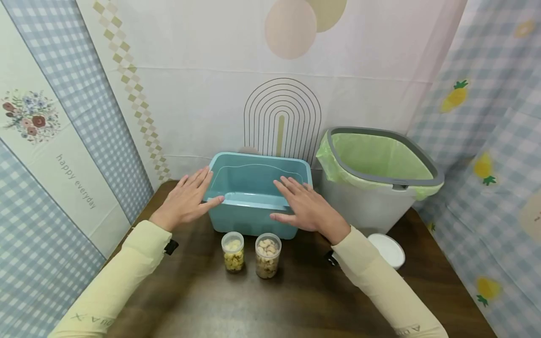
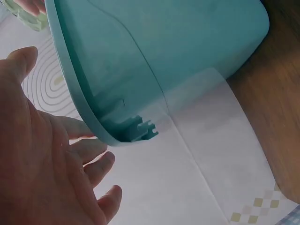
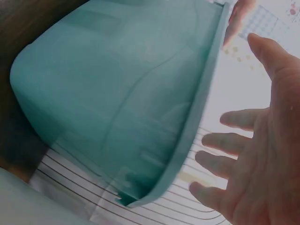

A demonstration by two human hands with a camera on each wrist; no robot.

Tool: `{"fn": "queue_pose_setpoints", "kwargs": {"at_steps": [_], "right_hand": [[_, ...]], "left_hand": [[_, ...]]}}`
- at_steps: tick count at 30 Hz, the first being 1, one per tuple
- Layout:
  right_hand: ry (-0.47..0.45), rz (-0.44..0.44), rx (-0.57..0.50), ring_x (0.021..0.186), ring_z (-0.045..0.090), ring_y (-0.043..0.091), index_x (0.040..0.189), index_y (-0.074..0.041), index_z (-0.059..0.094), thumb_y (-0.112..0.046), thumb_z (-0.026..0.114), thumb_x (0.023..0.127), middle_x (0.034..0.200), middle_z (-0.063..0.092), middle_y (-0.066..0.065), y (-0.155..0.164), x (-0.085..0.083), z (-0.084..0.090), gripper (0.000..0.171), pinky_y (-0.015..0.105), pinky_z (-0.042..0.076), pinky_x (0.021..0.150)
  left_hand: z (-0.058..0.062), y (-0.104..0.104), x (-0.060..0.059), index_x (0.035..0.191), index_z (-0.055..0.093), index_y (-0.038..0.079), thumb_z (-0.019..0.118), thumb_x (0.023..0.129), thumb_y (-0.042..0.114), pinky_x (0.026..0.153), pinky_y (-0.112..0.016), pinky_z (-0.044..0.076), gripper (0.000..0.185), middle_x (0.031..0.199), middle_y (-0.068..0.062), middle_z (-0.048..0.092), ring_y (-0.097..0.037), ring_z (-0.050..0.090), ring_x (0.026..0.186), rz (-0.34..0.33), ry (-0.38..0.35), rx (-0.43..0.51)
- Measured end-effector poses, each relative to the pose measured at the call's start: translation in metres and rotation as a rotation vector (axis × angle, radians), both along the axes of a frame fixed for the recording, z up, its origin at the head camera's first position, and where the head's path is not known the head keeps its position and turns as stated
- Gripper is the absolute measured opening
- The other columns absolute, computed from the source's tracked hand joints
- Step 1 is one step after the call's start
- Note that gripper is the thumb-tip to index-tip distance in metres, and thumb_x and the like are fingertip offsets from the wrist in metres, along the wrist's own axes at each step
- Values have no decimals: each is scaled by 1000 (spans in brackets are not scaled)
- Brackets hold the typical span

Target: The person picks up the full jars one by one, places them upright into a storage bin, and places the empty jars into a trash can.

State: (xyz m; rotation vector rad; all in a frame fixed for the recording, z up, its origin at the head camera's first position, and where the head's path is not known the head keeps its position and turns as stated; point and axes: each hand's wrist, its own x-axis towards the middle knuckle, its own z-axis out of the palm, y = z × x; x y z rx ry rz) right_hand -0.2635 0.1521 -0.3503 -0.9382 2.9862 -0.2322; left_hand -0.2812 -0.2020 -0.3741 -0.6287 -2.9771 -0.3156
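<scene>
A teal plastic tub (image 1: 249,219) stands at the middle back of the table. By its left end is my left hand (image 1: 186,199), palm down with straight fingers; in the left wrist view its fingertips are at the tub's rim, but contact is hard to tell. Over the tub's right front side, my right hand (image 1: 307,204) has its fingers spread and holds nothing; the right wrist view has them apart from the rim. In front of the tub are two clear jars: one with yellowish pieces (image 1: 233,256), the other with pale, nut-like pieces (image 1: 267,258).
To the right of the tub is a grey-white waste bin (image 1: 351,202) lined with a green bag (image 1: 376,155). A round white lid (image 1: 387,251) lies on the dark wooden table (image 1: 253,310) near my right forearm. Patterned cloths (image 1: 190,108) hang behind and at both sides.
</scene>
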Motion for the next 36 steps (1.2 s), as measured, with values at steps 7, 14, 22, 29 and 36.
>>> {"fn": "queue_pose_setpoints", "kwargs": {"at_steps": [7,14,22,29,36], "right_hand": [[44,101,-12,158,37,34,166,-9,33,-64,62,100,173,33,13,-1,18,15,91,56,36,127],[44,195,12,137,59,31,153,-4,50,-57,68,99,151,56,14,-5,32,20,78,48,53,113],[-74,253,40,128,64,30,142,1,60,-51,75,95,141,63,16,-6,34,8,72,47,55,109],[-102,258,25,126,64,25,139,-2,63,-50,79,92,137,66,12,-3,33,-9,69,43,56,107],[-102,263,-13,118,67,23,136,-2,64,-47,83,88,132,67,10,-3,32,-28,68,41,59,101]], "left_hand": [[4,-4,-5,168,9,-4,40,108,64,134,-62,7,96,178,-23,5,-39,8,166,12,-27,16],[1,-5,-7,167,11,-6,42,108,63,133,-63,9,96,177,-26,6,-43,9,165,11,-39,39],[-6,-7,-6,166,10,-8,41,108,63,133,-63,8,97,176,-27,6,-44,9,165,20,-66,51],[-13,-6,-8,167,8,-8,40,108,64,133,-63,7,98,176,-27,6,-44,8,165,20,-66,67],[-18,-2,-8,166,7,-9,40,108,65,134,-61,8,100,176,-27,8,-44,9,165,17,-62,78]]}}
